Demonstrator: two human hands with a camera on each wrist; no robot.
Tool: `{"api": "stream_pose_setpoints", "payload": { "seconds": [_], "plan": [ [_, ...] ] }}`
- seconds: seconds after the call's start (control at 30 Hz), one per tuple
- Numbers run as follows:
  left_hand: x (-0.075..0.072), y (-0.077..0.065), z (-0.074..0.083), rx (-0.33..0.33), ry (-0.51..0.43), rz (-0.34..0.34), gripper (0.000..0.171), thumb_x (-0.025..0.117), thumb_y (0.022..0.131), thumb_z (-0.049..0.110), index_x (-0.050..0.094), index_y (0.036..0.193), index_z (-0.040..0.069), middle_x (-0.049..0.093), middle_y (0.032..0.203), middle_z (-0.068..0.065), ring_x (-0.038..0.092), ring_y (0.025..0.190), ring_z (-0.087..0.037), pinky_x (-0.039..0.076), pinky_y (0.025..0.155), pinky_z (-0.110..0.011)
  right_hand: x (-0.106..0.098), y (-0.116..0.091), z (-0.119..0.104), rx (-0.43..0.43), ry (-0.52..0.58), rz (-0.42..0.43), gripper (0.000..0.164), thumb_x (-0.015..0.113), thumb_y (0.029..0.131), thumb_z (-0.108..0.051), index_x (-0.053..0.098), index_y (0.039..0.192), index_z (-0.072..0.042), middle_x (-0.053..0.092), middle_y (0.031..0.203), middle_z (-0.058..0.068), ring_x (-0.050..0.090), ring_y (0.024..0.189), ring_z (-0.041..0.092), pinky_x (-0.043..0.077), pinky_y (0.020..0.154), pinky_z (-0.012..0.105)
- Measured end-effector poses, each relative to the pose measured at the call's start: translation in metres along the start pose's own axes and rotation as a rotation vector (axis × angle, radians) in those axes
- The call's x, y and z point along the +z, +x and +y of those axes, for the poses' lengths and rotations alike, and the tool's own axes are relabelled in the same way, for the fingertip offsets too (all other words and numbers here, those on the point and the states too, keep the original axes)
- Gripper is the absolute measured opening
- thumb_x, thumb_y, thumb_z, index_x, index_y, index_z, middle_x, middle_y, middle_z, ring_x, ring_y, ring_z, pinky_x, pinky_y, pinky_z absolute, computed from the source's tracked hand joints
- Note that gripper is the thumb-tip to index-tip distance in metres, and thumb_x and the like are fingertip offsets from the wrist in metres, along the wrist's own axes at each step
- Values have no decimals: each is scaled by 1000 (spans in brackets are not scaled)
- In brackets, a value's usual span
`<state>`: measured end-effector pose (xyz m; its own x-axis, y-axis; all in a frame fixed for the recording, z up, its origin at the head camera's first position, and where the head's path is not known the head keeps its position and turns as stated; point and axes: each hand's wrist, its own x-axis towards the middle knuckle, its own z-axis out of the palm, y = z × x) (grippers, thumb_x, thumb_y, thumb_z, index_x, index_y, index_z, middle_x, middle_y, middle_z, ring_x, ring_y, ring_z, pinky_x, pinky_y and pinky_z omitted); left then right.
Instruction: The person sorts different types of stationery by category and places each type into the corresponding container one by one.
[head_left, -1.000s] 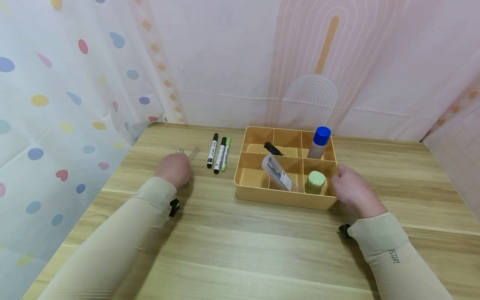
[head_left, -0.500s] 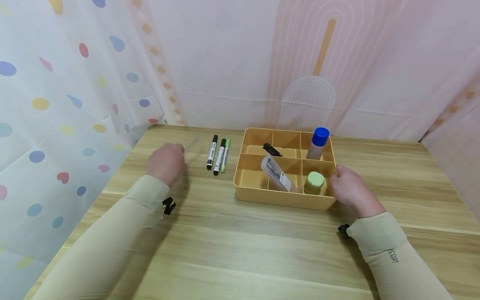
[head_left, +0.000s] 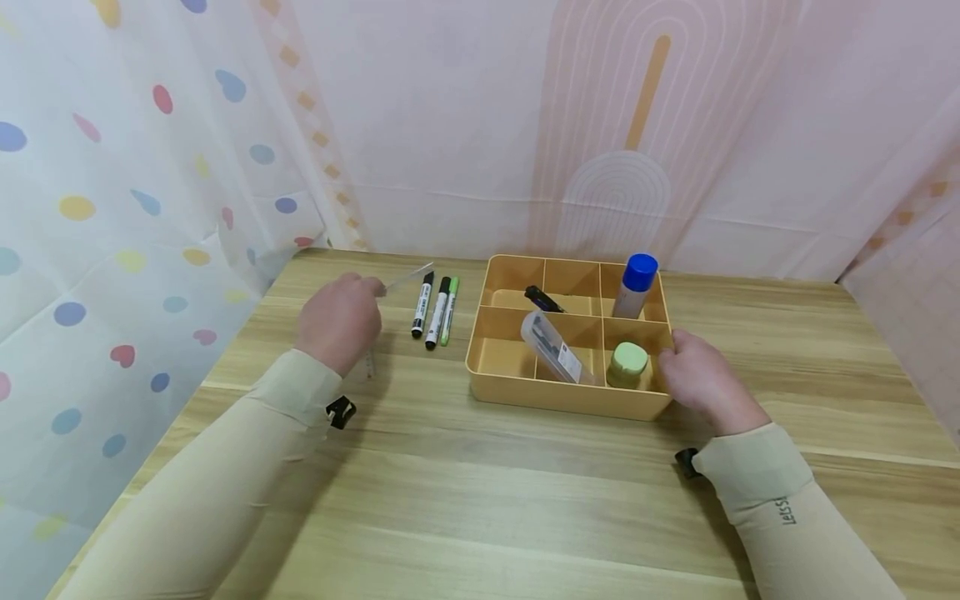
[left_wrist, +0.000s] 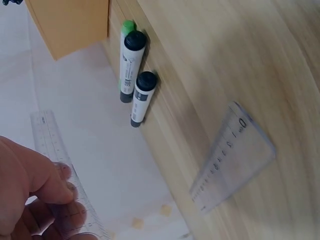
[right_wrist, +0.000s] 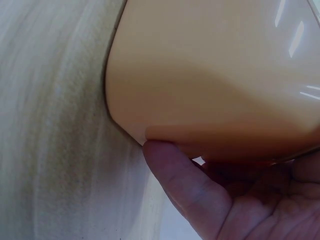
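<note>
My left hand (head_left: 341, 323) pinches a clear ruler (left_wrist: 47, 132) between thumb and fingers, raised above the table at the left. Beneath that hand a clear set square (left_wrist: 240, 155) with black numerals lies flat on the wood; the head view shows only its edge. My right hand (head_left: 708, 379) holds the near right corner of a yellow-orange divided organizer box (head_left: 570, 400). In the right wrist view its thumb (right_wrist: 175, 172) presses the box wall, while the other fingers are partly hidden.
Two black-capped white markers (head_left: 437, 312) and a green-capped pen (head_left: 449, 312) lie left of the box. Inside it are a blue-capped bottle (head_left: 636, 285), a green-topped container (head_left: 627, 365), a leaning clear case (head_left: 557, 348) and a black object (head_left: 543, 298). Curtains hang behind.
My left hand has lifted the ruler off the table and shifted slightly left and away from me; the ruler's end now reaches over toward the markers. The right hand stays at the box.
</note>
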<state>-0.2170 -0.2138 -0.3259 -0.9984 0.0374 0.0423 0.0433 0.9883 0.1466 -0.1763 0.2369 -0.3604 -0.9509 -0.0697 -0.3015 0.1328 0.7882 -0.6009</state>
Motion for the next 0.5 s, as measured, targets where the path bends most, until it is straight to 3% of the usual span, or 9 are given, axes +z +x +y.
{"api": "stream_pose_setpoints", "payload": {
  "seconds": [0.1,0.23,0.5],
  "plan": [
    [-1,-2,4,25,-13,20,49,52,90,-6,70,134,9,70,120,-19,67,96,-37,55,59,-41,0,0,-1,4,5,-4,56,26,109,-21,34,157,8,49,151,33,51,116,40,48,98,56],
    [-1,-4,9,81,-1,86,44,55,92,-4,74,129,10,72,113,-15,66,92,-34,56,62,-41,1,-1,-2,13,11,-10,57,26,110,-21,32,158,8,45,156,34,51,124,40,44,107,63],
    [0,-9,23,314,85,262,40,50,94,-5,79,119,8,76,105,-11,69,92,-30,58,77,-43,0,-1,-2,20,8,-8,57,25,110,-21,31,159,8,45,156,33,51,123,40,45,107,63]
  ]
}}
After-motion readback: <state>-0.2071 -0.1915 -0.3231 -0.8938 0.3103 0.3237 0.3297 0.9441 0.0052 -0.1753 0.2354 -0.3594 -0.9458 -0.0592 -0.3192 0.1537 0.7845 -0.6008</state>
